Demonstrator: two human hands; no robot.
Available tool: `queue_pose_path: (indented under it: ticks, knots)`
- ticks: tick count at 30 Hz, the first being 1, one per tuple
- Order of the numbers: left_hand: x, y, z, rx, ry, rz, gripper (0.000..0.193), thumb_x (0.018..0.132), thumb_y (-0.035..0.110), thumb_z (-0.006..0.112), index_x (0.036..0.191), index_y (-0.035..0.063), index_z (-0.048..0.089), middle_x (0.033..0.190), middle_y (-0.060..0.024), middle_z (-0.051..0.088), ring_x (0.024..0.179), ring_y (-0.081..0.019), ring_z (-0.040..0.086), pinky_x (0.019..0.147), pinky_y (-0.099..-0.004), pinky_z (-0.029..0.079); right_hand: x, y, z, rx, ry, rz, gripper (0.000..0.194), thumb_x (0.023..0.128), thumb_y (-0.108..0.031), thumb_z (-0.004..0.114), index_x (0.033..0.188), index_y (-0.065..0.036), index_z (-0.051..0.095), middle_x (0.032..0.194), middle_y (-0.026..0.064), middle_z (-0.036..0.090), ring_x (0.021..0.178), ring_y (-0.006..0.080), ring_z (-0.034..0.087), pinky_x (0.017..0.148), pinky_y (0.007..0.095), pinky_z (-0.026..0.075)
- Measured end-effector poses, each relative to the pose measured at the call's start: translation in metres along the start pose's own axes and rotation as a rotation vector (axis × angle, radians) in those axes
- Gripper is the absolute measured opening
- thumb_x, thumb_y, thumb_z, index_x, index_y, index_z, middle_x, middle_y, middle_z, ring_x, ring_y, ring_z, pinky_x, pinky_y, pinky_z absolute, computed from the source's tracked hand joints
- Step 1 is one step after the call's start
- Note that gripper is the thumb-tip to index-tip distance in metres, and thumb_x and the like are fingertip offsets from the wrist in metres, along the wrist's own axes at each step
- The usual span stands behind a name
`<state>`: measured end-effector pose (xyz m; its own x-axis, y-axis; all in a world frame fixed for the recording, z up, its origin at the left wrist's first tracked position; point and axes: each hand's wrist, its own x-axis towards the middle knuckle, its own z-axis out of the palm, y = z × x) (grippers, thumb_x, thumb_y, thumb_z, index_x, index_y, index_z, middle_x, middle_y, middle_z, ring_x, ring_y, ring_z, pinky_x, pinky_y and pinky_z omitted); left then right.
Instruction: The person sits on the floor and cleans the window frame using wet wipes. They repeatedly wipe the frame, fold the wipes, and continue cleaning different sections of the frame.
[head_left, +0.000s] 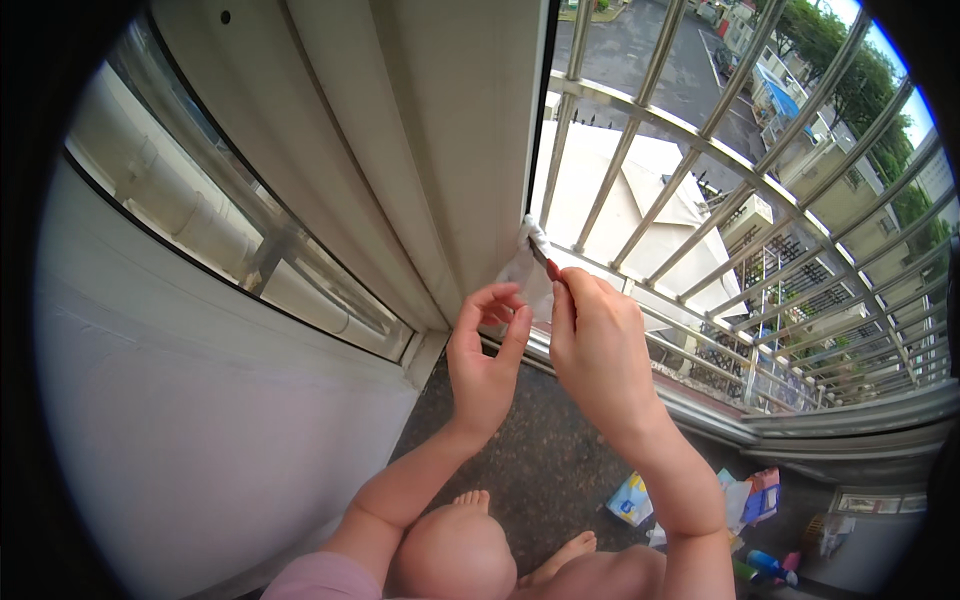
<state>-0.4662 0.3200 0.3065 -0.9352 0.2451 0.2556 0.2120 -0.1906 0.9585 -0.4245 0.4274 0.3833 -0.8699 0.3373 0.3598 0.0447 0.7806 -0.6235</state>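
My right hand grips the red handle of a slim tool. The tool's dark tip end lies against a white tissue or thin cloth, which is bunched at the edge of the pale window frame. Just left of it, my left hand is raised with its thumb and fingers curled and apart, beside the hanging, thin part of the tissue. Whether its fingertips touch the tissue cannot be told.
Metal bars stand outside the opening at the right, above a street. A window track runs below. A tissue pack, colourful packets and a blue bottle lie on the dark speckled floor. A white wall is at left.
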Motion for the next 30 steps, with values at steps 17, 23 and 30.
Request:
queue_pose_path:
  ticks: [17, 23, 30]
  knots:
    - [0.062, 0.101, 0.054, 0.420, 0.259, 0.610, 0.039, 0.079, -0.006, 0.066, 0.117, 0.0007, 0.061, 0.116, -0.0123, 0.057, 0.098, -0.0244, 0.061, 0.080, -0.0320, 0.054, 0.046, -0.073, -0.089, -0.026, -0.032, -0.082, 0.012, 0.092, -0.008, 0.051, 0.092, 0.003, 0.056, 0.080, 0.0226, 0.061, 0.069, 0.0415, 0.061, 0.059, 0.0456, 0.050]
    - [0.074, 0.139, 0.068, 0.459, 0.351, 0.639, 0.042, 0.078, -0.007, 0.067, 0.119, 0.0021, 0.062, 0.118, -0.0122, 0.058, 0.101, -0.0237, 0.061, 0.080, -0.0305, 0.053, 0.061, -0.105, -0.119, 0.132, -0.024, -0.028, 0.013, 0.091, -0.006, 0.051, 0.101, 0.001, 0.047, 0.080, 0.0229, 0.060, 0.072, 0.0410, 0.062, 0.063, 0.0435, 0.050]
    - [0.068, 0.150, 0.080, 0.524, 0.395, 0.600, 0.041, 0.079, -0.002, 0.066, 0.120, 0.0023, 0.061, 0.120, -0.0141, 0.058, 0.105, -0.0277, 0.061, 0.086, -0.0336, 0.052, 0.051, -0.083, -0.126, 0.503, 0.019, -0.118, 0.023, 0.092, -0.002, 0.053, 0.115, 0.002, 0.053, 0.094, 0.0156, 0.064, 0.082, 0.0187, 0.065, 0.067, 0.0327, 0.050]
